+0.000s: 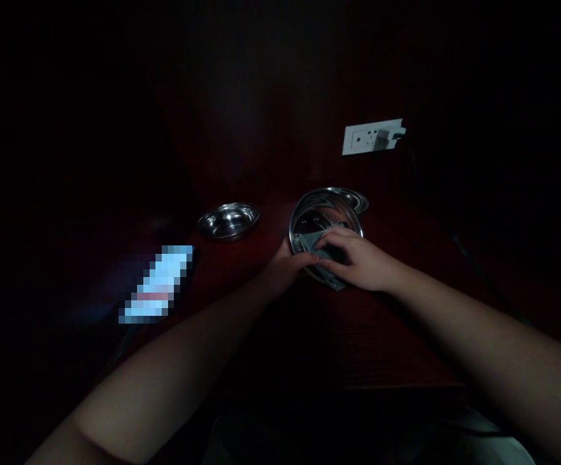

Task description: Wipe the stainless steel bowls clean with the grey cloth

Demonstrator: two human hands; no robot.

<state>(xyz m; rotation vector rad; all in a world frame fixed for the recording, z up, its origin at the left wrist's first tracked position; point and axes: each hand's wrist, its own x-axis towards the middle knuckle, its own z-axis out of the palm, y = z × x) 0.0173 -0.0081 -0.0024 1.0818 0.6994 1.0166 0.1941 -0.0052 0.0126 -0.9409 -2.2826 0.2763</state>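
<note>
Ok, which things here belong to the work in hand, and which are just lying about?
In use:
- steel bowl, tilted, in the left hand
- grey cloth, in the right hand, against the bowl

Apparently just lying about:
- shallow steel dish, left
- round steel piece partly behind the bowl
- glowing blurred object

Type of place unclear, very dark. Indoor for sure: white wall socket plate (372, 137) with something plugged in, dark reddish counter (382, 342) against a dark wall. Steel bowl (229, 221) and other metal dishware on it, plus a lit, pixelated screen (159, 284) at left. Could be home or eatery, can't tell which.
</note>
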